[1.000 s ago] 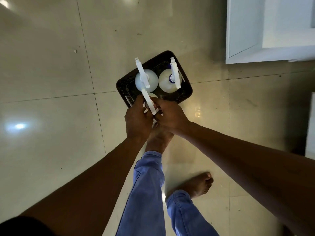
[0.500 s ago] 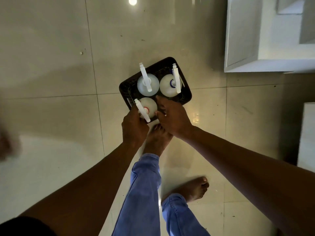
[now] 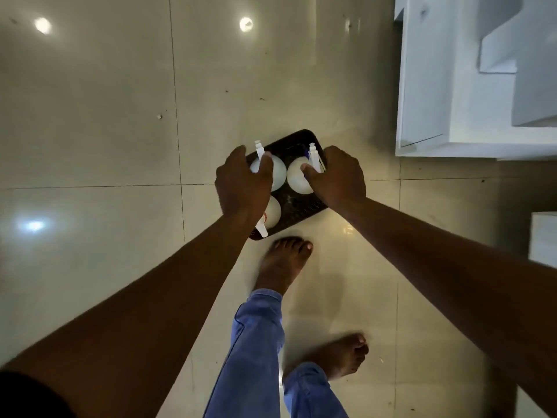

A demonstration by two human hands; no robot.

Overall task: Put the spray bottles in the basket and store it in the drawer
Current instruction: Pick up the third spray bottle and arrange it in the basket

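A dark perforated basket [image 3: 297,138] stands on the tiled floor just beyond my front foot. Three white spray bottles stand in it: one at the far left [image 3: 278,174], one at the far right [image 3: 297,180], and a third at the near left [image 3: 273,211] with its trigger head pointing toward me. My left hand [image 3: 241,185] curls over the basket's left side and hides part of the far-left bottle. On the basket's right side sits my right hand [image 3: 339,178], its thumb lying by the far-right bottle's nozzle.
A white cabinet [image 3: 428,86] with an open drawer or compartment [image 3: 500,43] fills the upper right. Another white piece of furniture [image 3: 544,236] shows at the right edge. My bare feet [image 3: 283,267] and blue trouser legs are just behind the basket.
Both hands have left the near bottle's trigger head and spread apart to the basket's left and right sides. The near bottle now stands in the basket by itself.
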